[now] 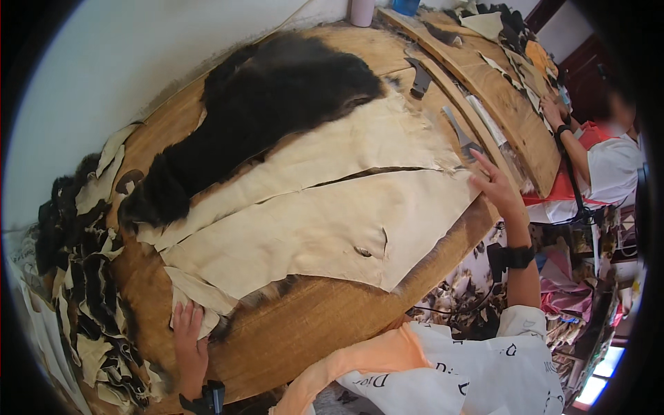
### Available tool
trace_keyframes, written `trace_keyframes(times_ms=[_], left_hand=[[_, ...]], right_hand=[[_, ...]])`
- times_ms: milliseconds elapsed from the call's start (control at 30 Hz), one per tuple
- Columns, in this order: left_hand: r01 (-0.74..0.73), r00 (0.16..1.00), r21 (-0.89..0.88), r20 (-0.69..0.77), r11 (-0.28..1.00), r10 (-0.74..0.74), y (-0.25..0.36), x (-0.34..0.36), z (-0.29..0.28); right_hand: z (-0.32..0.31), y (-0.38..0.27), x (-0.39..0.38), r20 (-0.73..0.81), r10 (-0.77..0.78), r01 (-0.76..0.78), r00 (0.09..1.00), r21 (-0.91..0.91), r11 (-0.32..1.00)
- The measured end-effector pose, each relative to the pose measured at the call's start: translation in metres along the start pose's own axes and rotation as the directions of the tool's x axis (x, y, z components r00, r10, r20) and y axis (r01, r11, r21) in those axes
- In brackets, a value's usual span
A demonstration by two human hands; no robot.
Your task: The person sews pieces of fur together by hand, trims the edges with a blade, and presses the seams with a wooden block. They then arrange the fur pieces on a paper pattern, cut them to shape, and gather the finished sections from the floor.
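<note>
A pale hide (325, 228) lies skin side up across the wooden table, split by a long narrow gap running up to the right. Flat on its lower left corner rests my left hand (188, 333), fingers stretched out and pressing nothing into a grip. My right hand (499, 188) is at the hide's right corner, index finger stretched and thumb apart. That finger reaches close to a grey metal blade-like tool (462, 135); whether it touches is unclear. Beyond the gap, a black fur pelt (263, 97) lies fur side up, overlapping the far part of the pale hide.
Fur and hide scraps (90, 297) heap along the table's left side. A dark hand tool (419, 77) lies by a raised wooden board (477, 90) at right. Further right, a co-worker in a red apron (588, 145) handles pieces. A pink cylinder (362, 12) stands at the back.
</note>
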State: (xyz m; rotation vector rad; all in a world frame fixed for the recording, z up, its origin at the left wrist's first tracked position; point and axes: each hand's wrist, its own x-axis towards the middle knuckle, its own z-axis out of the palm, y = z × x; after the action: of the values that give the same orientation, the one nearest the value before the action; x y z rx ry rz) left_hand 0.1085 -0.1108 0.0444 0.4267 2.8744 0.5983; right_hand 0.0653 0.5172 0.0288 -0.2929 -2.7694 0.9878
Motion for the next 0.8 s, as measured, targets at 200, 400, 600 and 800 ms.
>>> trace_keyframes(times_ms=[200,400,600,800], left_hand=[[0.073,0.997,-0.133,0.020,0.988,-0.071,0.005,0.008,-0.021],[0.018,1.000,-0.111,-0.012,0.994,-0.020,0.001,0.029,-0.070],[0.124,0.992,-0.128,0.029,0.984,-0.122,-0.004,0.107,-0.140],[0.101,0.991,-0.039,-0.085,0.994,-0.104,-0.089,0.203,-0.162]], right_hand=[[-0.027,-0.037,0.018,0.117,0.186,-0.220,0.976,0.524,0.823],[-0.022,-0.094,0.064,0.096,0.237,-0.195,0.967,0.877,0.439],[-0.024,-0.154,0.162,0.016,0.083,-0.042,0.996,0.946,0.321],[0.051,-0.187,0.300,0.110,-0.225,-0.055,0.968,0.970,0.238]])
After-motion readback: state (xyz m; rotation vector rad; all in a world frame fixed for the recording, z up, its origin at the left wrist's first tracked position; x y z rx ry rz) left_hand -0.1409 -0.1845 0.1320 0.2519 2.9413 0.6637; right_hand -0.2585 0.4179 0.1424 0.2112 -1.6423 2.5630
